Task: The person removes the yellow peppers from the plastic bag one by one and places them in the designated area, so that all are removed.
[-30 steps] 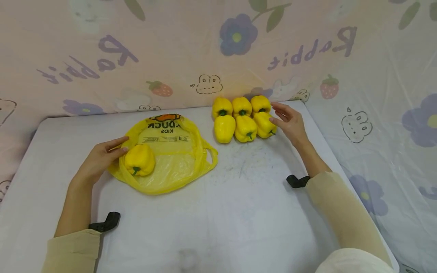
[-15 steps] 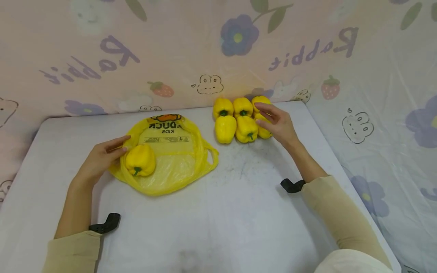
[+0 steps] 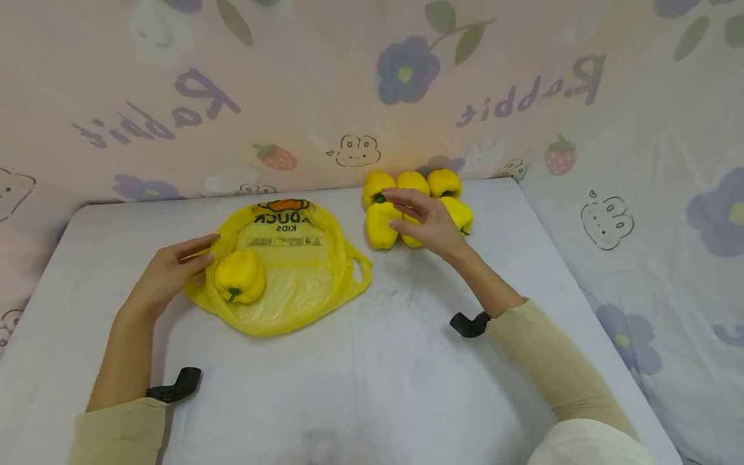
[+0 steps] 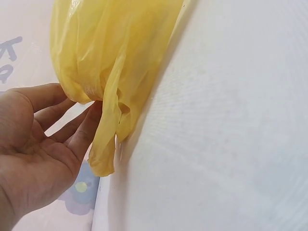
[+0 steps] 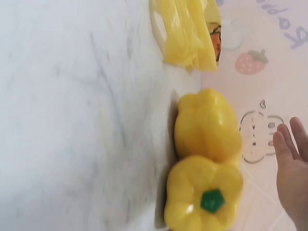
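Observation:
A yellow plastic bag (image 3: 290,284) lies on the white-covered table with its mouth spread, and one yellow bell pepper (image 3: 239,276) sits at its left side. At the bag's left rim, my left hand (image 3: 168,268) holds the plastic between thumb and fingers; in the left wrist view, fingers (image 4: 84,127) reach behind the hanging bag handle (image 4: 106,144). Further right, several yellow bell peppers (image 3: 382,226) stand in two rows. Over the front row hovers my right hand (image 3: 427,226), fingers relaxed and holding nothing. It hides parts of the middle peppers.
A fabric backdrop (image 3: 279,97) with rabbit and flower prints rises right behind the table (image 3: 349,387). Black wrist mounts (image 3: 469,325) stick out from both wrists. The bag's loose right handle (image 3: 363,271) points toward the pepper rows.
My right hand has moved left across the rows, from the right-hand peppers to the left ones. The left hand stays at the bag's rim.

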Demonstrator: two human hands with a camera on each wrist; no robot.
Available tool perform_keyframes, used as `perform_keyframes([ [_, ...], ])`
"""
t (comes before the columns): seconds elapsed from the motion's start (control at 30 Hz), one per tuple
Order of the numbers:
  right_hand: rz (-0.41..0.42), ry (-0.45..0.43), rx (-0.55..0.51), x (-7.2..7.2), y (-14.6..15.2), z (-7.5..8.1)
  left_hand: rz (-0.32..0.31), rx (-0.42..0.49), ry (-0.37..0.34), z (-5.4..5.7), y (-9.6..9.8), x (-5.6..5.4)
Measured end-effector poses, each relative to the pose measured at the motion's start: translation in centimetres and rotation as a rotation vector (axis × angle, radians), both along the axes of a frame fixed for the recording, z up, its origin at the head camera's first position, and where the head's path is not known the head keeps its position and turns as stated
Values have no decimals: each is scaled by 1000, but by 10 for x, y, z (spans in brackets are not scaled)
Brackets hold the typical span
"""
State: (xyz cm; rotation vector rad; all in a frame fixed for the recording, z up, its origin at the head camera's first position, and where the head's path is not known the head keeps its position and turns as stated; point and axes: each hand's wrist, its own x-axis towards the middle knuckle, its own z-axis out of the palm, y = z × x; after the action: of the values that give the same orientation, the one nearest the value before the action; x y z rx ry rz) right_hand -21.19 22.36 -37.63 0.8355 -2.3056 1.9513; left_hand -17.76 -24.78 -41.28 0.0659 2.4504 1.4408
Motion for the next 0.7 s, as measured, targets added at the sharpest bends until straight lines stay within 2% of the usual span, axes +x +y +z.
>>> perform_keyframes([
  [0.2,36,-6,5,-2,-23,-4,0,0,1,2,-3,4],
  [0.47,116,-47,-14,-3,-48,-11,1,-20,-2,1,-1,2],
  [0.7,135,-89,44,-2,-73,-16,23,-34,1,1,1,4],
])
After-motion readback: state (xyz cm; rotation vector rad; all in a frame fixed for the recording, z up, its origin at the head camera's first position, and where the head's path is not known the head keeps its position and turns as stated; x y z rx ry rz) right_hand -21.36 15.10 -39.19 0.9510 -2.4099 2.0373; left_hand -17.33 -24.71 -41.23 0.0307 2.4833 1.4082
